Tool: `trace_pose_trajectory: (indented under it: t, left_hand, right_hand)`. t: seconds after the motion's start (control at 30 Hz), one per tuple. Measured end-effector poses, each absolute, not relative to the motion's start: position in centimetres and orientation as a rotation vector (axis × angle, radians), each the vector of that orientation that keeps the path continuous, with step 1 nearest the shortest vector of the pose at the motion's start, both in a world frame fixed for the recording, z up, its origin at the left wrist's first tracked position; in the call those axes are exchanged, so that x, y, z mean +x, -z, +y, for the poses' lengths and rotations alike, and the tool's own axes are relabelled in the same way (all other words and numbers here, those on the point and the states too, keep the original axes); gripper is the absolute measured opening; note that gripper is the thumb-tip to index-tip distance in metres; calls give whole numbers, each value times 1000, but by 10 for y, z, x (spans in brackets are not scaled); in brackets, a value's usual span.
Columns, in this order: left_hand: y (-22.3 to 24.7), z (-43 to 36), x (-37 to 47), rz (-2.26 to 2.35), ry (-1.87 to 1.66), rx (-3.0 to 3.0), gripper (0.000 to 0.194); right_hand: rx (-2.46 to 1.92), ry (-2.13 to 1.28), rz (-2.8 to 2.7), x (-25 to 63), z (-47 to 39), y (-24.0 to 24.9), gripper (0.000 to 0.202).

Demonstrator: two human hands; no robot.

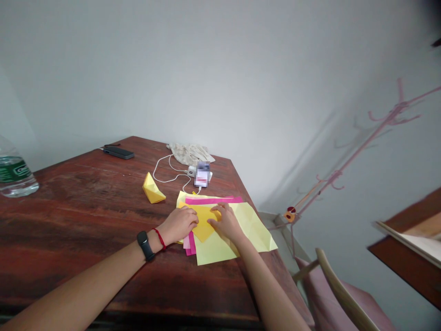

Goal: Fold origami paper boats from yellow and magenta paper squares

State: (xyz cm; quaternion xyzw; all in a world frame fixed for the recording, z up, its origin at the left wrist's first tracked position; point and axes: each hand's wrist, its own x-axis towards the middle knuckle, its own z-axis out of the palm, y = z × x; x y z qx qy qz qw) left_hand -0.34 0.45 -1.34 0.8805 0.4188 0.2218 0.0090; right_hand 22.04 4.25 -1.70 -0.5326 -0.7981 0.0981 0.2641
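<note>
A bright yellow folded sheet of paper (204, 225) lies between my hands, its lower end coming to a point. My left hand (182, 223) has curled fingers gripping its left side. On its right side rest the fingertips of my right hand (226, 221), bent and spread apart from the thumb. Beneath is a larger pale yellow sheet (253, 225) with crease lines, on top of pink sheets (190, 243) that stick out at the left and back. A folded yellow paper shape (152, 189) stands on the table to the left of the stack.
The dark wooden table (86, 216) holds a water bottle (15, 174), a black power bank (119, 151), a phone (202, 175) with white cables (163, 180), and a crumpled cloth (189, 153). A chair (339, 289) and a pink coat stand (361, 142) are at the right.
</note>
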Motion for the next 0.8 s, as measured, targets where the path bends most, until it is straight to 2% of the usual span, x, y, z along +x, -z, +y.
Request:
trace_pose_trajectory:
  t: [0.53,0.8]
  left_hand:
    - [9,2,-2,1363,-648,2715,19]
    - [9,2,-2,1381,-642,2688,20]
  right_hand:
    - [-1416,-199,-1915,227,52,18,33]
    - [-1608,-396,-1823,235,57,18,58]
